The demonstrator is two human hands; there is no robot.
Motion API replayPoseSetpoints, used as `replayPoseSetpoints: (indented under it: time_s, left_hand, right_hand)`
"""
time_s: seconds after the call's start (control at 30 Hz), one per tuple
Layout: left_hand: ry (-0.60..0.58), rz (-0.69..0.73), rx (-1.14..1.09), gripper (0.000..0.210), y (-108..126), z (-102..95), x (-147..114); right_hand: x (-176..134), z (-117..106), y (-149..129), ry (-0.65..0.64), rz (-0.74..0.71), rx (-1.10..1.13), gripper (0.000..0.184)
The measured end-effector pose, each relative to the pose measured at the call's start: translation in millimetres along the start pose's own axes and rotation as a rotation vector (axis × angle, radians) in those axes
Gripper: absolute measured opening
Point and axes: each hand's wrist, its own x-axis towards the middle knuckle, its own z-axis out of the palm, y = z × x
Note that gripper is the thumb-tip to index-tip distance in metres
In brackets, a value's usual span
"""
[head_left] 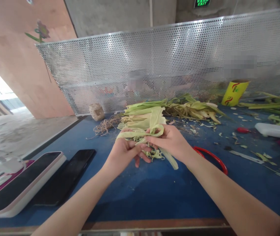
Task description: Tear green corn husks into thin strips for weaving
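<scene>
A pale green strip of corn husk (156, 118) is looped between my two hands, its tail hanging down below my right hand. My left hand (123, 152) is closed, thumb and fingers pinching the strip from the left. From the other side my right hand (173, 141) grips the same strip near its loop. My fingers partly hide where the strip crosses itself. Just behind my hands lies a stack of flat corn husks (138, 118). Small curled green scraps (154, 154) lie on the table beneath my fingers.
Left are a phone (68, 177) and a thick white-edged device (26, 183). Behind are a tangle of twine (106, 126), a rough block (96, 111) and a husk pile (191, 108). Right are a red looped handle (220, 160), a blade (247, 156) and a yellow roll (234, 93).
</scene>
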Motion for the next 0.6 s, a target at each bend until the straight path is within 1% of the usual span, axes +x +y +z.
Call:
replayPoseSetpoints:
  time_s: [0.1,0.2,0.3,0.37,0.5,0.6]
  left_hand:
    - [-0.013,-0.029,0.024,0.022,-2,-0.5,0]
    - [0.007,-0.018,-0.003,0.016,-3,0.9,-2]
    - [0.027,0.008,-0.067,0.031,-1,2.5,-4]
    - [0.016,0.021,-0.071,0.035,-1,2.2,-5]
    - [0.006,0.046,-0.054,0.034,-1,-0.6,-5]
    - [-0.008,0.051,-0.045,0.034,1,-3.2,-5]
  right_hand:
    - [2,0,4,-0.014,0.028,0.126,0.015]
    - [4,-1,5,0.030,0.034,0.210,0.016]
    - [7,-6,2,0.122,0.057,0.332,0.017]
    - [9,-13,-1,0.196,0.069,0.412,0.017]
    - [14,-33,-5,0.308,0.043,0.555,0.015]
    - [17,-46,-8,0.368,0.038,0.607,0.014]
